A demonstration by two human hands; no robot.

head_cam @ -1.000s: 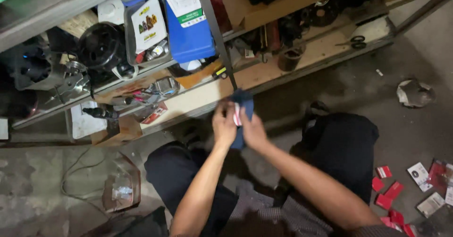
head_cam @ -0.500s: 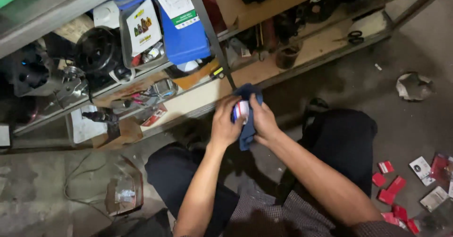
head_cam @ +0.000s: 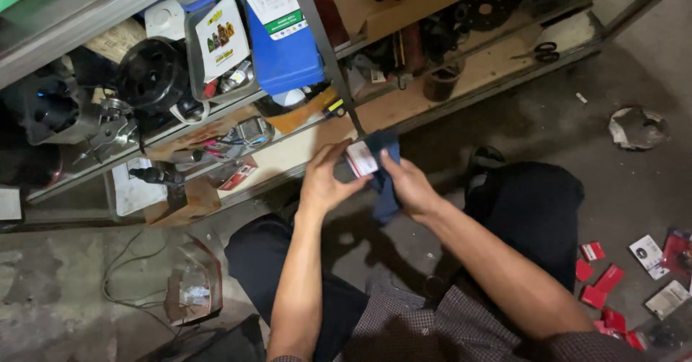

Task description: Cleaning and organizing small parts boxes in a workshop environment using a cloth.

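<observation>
Before the shelf: small red-and-white box (head_cam: 362, 158) on a dark blue cloth (head_cam: 386, 182), above the lap.
Left hand (head_cam: 324, 185): grip clamped on the box.
Right hand (head_cam: 411, 187): grip clamped on cloth and box.
Floor, right: red packets (head_cam: 602, 279).

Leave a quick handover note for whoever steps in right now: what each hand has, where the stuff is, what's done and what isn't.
Left hand: fingers on the left edge of a small red-and-white pack.
Right hand: holds a dark blue cloth behind and below the pack, thumb near the pack's right edge.
Both are held above the lap, in front of the low wooden shelf.
More small red packs lie on the floor by the right knee.
Done: one pack is in hand, against the cloth.
Left: the floor packs lie untouched; whether the cloth is wiping or wrapping the pack cannot be told.
</observation>
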